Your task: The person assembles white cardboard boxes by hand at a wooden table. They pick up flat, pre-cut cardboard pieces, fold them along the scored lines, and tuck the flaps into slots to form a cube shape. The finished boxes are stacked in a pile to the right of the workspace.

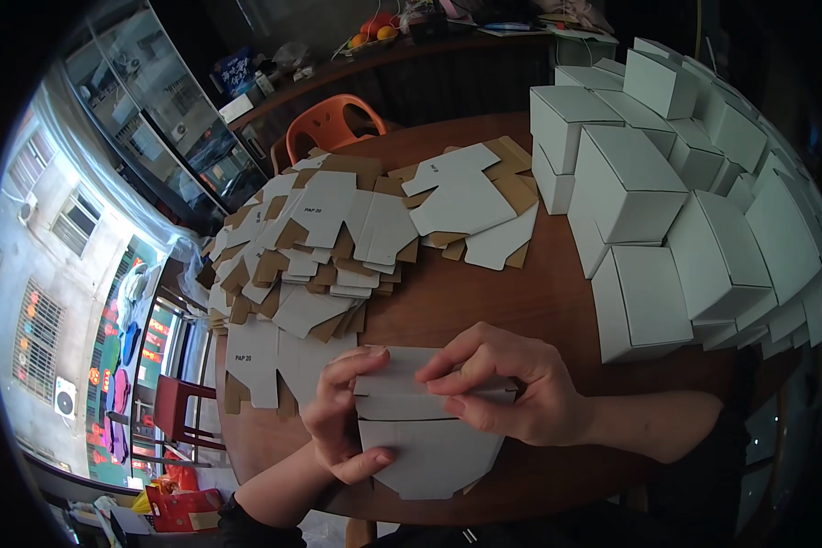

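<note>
A partly folded white cardboard box (429,452) is between my hands at the near edge of the table. My left hand (342,416) grips its left side, thumb low on the front panel and fingers near the upper corner. Over the upper right part, my right hand (507,384) pinches the top flap (402,365) with thumb and fingers. A wide flap at the bottom of the box hangs toward me. Flat unfolded box blanks (310,219), white on one face and brown on the other, lie in a loose heap beyond my left hand.
Finished white boxes (630,192) are stacked high on the right of the round brown wooden table (447,310). More flat blanks (470,196) lie at the table's middle back. An orange chair (333,128) stands behind, a dark red stool (183,411) at left near the window.
</note>
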A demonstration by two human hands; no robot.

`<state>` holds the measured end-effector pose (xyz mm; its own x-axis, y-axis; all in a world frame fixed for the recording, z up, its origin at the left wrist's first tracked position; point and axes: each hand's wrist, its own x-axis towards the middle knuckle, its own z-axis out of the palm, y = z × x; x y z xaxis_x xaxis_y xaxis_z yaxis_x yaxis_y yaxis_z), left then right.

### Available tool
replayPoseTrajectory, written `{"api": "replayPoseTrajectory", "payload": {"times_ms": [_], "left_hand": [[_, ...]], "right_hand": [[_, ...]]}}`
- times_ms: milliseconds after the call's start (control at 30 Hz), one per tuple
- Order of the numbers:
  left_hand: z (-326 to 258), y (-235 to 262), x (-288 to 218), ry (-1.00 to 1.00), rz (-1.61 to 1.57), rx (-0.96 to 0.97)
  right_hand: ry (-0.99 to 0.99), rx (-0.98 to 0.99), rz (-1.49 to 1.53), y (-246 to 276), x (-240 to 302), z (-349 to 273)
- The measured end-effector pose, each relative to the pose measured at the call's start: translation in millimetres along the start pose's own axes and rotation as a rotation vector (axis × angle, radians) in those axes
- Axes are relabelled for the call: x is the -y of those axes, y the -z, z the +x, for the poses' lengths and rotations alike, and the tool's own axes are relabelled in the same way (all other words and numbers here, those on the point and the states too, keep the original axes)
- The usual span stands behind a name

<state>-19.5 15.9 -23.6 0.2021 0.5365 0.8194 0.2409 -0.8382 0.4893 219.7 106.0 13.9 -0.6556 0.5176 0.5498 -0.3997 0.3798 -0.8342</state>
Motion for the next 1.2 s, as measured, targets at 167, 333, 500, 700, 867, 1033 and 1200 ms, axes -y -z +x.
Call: {"api": "replayPoseTrajectory", "payload": {"times_ms": [167, 333, 500, 700, 867, 1033, 1200], "left_hand": [[0, 3, -3, 0.025, 0.047, 0.016], [1, 5, -2, 0.009, 0.054, 0.049], [0, 4, -2, 0.030, 0.036, 0.046], [-2, 8, 1, 0.031, -0.022, 0.041], [2, 4, 2, 0.290, -0.104, -0.139], [16, -1, -8, 0.657, -0.348, -0.361], [17, -7, -10, 0.776, -0.384, -0.412]], "right_hand": [[0.051, 0.032, -0.017, 3, -2, 3], [0.057, 0.029, -0.031, 2, -5, 0], [0.052, 0.023, -0.044, 2, -8, 0], [0.139, 0.070, -0.193, 7, -13, -2], [0.107, -0.025, -0.161, 6, -30, -9], [0.004, -0.023, -0.183, 0, -38, -14], [-0.023, 0.016, -0.240, -2, -43, -14]]}}
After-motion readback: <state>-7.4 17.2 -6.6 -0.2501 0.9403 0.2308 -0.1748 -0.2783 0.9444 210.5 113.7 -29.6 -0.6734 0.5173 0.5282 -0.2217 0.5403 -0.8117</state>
